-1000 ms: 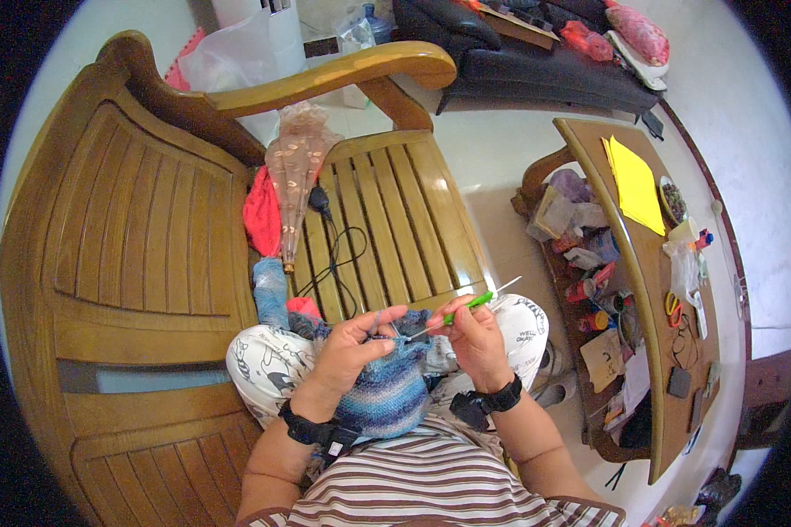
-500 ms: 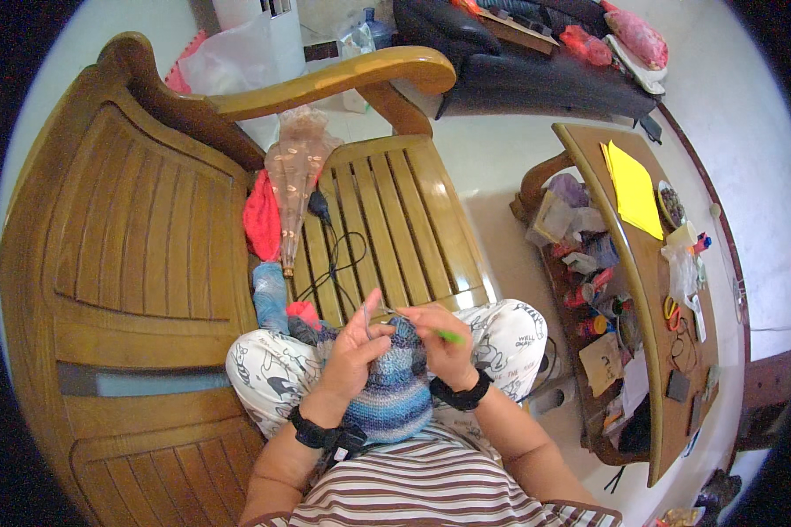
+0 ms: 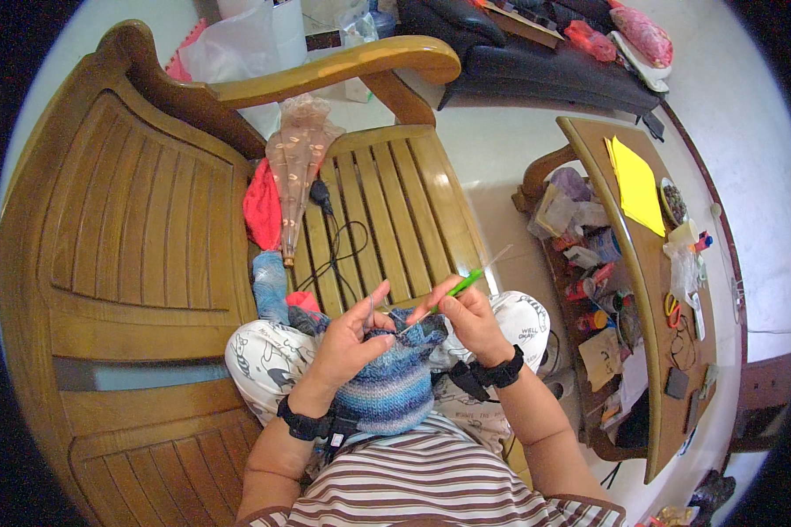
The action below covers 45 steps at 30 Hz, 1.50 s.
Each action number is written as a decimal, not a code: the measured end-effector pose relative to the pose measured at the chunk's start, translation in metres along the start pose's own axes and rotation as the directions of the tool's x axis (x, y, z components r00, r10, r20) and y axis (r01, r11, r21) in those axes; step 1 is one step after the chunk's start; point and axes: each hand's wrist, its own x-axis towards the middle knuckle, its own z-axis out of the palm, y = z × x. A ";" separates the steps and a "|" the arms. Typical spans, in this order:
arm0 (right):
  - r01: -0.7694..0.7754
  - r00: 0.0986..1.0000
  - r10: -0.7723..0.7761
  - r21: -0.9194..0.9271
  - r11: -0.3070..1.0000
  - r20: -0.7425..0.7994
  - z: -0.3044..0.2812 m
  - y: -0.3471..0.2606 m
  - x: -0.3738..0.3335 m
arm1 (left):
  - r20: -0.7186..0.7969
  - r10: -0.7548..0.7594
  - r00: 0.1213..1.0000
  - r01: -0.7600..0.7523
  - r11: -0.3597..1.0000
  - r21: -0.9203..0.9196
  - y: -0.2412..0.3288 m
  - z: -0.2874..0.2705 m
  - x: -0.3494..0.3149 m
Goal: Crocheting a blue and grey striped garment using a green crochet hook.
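Note:
A striped blue, grey and white crocheted piece (image 3: 385,393), shaped like a pouch or hat, rests in my lap. My left hand (image 3: 347,344) pinches its upper edge between thumb and fingers; the index finger points up with a strand of yarn running by it. In my right hand (image 3: 471,327) is a crochet hook with a green handle (image 3: 468,282). One thin end of the hook slants down to the edge of the crochet work near my left fingertips, and the other end sticks out up and right. Its very tip is too small to make out.
On the wooden bench (image 3: 387,220) lie a black cable (image 3: 347,255), a folded brown umbrella-like item (image 3: 299,176), a red cloth (image 3: 262,206) and blue yarn (image 3: 270,283). To the right stands a low table (image 3: 624,255) with yellow sheets (image 3: 634,186) and orange scissors (image 3: 671,309).
My right hand has moved right and turned, so the green handle now points up and right. The crocheted piece's upper edge has spread toward the right. My left hand stays nearly in place.

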 end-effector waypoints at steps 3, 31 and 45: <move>0.062 0.997 -0.051 -0.193 0.979 0.063 0.004 -0.008 -0.003 | -0.039 0.040 0.998 -0.037 0.997 0.075 0.000 0.002 -0.002; 0.497 0.859 -0.344 -0.784 0.372 0.381 0.030 -0.011 -0.018 | -0.188 0.601 0.777 -0.214 0.532 0.820 -0.010 0.024 -0.010; 0.560 0.794 -0.567 -0.628 0.540 0.221 0.020 0.023 -0.011 | 0.007 -0.071 0.997 0.067 0.899 -0.432 -0.007 0.001 -0.003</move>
